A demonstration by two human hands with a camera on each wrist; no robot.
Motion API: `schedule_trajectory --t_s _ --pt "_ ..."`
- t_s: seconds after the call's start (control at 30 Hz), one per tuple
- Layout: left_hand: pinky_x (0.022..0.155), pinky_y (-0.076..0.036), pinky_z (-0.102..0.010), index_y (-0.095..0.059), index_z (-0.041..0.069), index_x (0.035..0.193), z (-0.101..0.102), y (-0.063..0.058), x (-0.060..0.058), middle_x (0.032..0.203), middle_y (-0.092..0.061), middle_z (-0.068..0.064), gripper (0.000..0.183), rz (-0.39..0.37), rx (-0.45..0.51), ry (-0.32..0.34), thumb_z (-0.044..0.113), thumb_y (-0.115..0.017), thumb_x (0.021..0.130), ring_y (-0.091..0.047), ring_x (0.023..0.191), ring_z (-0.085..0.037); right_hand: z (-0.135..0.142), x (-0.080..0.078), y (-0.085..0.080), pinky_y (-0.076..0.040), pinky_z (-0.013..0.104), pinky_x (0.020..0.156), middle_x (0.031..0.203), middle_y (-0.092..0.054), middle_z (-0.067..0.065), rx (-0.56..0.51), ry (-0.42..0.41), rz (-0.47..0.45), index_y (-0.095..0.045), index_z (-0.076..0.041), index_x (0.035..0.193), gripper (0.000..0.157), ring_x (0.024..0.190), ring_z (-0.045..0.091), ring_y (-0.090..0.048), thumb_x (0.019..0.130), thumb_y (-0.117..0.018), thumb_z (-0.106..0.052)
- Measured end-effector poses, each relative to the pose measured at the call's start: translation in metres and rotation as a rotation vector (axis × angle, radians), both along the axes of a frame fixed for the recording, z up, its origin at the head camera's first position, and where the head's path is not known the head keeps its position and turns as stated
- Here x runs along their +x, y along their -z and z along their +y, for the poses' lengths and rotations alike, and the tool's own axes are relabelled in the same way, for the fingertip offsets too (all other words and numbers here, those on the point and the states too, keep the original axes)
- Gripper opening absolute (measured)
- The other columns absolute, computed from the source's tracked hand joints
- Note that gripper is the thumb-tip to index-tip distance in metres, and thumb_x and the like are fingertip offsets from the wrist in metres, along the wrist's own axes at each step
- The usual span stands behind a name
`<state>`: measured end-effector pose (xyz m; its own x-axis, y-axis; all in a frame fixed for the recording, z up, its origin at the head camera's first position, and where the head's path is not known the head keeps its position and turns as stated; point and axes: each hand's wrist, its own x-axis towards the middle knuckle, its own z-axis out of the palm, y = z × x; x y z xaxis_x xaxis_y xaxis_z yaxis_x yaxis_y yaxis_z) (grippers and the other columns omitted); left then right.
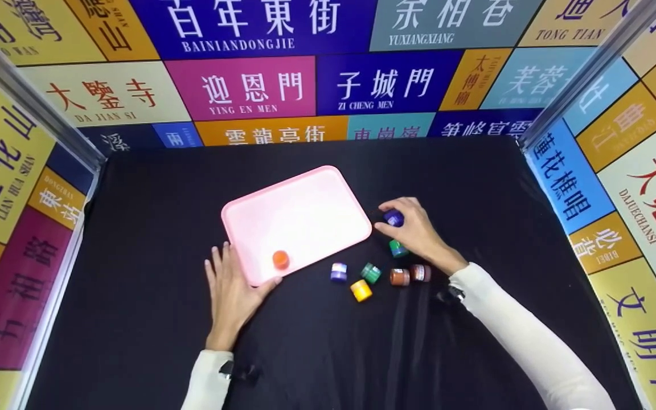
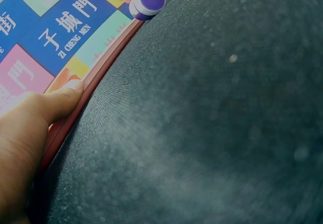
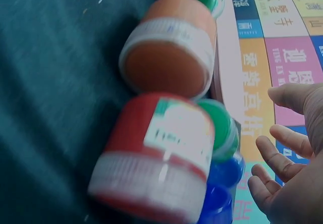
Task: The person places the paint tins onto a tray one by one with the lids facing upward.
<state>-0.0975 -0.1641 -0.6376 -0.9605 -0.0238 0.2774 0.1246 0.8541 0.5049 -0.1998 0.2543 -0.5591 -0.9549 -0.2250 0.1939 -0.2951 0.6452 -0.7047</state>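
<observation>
My left hand [image 1: 231,290] rests at the near left corner of a pink tray [image 1: 305,210], fingers straight along its left side and thumb on the near rim. On the tray sits one orange paint jar [image 1: 281,260]. Beyond the tray's right end, my right hand [image 1: 416,230] hovers over a dark blue paint jar [image 1: 393,217], its thumb and index finger apart on either side. The right wrist view shows those fingers [image 3: 282,158] spread, with nothing between them. A green paint jar [image 1: 398,248] stands just below that hand.
Near the tray's front right lie a purple jar [image 1: 338,271], another green jar [image 1: 370,273] and a yellow jar [image 1: 361,290]. An orange-brown jar [image 1: 400,277] and a dark red jar [image 1: 421,273] lie side by side under the right forearm. Printed panels [image 1: 242,85] wall the black cloth [image 1: 151,228].
</observation>
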Motion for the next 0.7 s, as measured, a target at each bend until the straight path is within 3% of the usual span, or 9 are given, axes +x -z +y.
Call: schedule_trajectory --t_s 0.7 --pt "0.134 -0.004 -0.067 -0.033 -0.013 0.165 0.001 -0.001 0.001 0.17 -0.035 -0.037 0.132 0.004 0.007 0.0 0.072 -0.086 0.078 -0.019 0.164 -0.056 0.035 -0.001 0.014 -0.043 0.052 0.111 0.122 -0.075 0.021 -0.004 0.094 -0.022 -0.077 0.003 0.124 0.042 0.124 0.04 -0.058 0.089 -0.092 -0.016"
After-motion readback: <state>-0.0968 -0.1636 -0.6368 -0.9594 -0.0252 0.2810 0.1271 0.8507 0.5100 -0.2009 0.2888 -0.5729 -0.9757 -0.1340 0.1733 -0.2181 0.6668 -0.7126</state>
